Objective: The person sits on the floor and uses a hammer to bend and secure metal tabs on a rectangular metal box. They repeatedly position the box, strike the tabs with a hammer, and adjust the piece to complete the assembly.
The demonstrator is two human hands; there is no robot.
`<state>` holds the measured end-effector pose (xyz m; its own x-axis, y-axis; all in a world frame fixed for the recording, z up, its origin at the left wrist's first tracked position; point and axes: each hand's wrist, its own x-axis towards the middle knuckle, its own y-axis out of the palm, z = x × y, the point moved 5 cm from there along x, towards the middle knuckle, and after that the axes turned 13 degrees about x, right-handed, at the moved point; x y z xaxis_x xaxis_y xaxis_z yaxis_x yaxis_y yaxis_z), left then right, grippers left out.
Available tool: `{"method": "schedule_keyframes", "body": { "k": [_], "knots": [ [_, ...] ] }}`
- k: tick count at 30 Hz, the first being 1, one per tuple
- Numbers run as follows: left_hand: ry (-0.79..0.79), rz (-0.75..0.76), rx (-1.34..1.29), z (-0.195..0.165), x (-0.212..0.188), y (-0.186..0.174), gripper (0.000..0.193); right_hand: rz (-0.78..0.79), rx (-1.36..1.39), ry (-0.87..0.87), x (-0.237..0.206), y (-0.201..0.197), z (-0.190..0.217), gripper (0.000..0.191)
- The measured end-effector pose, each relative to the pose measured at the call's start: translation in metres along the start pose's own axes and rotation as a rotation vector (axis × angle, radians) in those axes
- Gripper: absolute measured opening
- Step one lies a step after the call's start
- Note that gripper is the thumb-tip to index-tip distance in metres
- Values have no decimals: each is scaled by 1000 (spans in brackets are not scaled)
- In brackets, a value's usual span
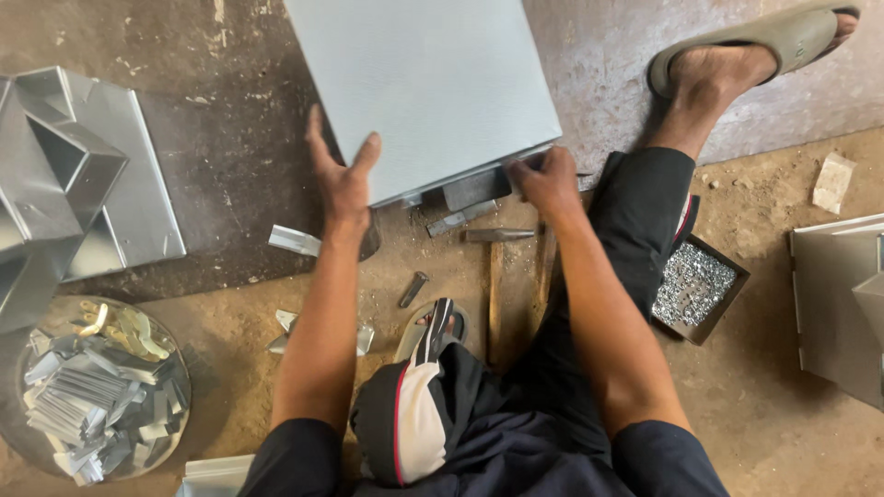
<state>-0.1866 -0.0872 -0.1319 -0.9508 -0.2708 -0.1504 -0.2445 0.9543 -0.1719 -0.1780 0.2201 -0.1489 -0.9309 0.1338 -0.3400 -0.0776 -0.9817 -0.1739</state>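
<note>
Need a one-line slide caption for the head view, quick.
Seated on the floor, left hand and right hand grip a grey sheet-metal panel's near edge above a hammer.

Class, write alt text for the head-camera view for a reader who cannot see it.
A person sitting on a dirt floor grips the near edge of a grey sheet-metal panel, left hand at its corner, right hand near a small metal block. A hammer lies between their legs.
</note>
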Motion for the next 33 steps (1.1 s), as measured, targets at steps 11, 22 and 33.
{"method": "schedule_keyframes", "body": {
  "k": [11,22,33],
  "knots": [
    [676,133,1074,-50,-30,8,50,-32,-44,100,-16,52,19,32],
    [851,599,1667,-49,-66,85,31,-407,-511,-291,-101,-26,-39,41],
    [800,690,1765,-55,-70,97,37,-173,18,224,-133,-36,-75,29]
  ]
}}
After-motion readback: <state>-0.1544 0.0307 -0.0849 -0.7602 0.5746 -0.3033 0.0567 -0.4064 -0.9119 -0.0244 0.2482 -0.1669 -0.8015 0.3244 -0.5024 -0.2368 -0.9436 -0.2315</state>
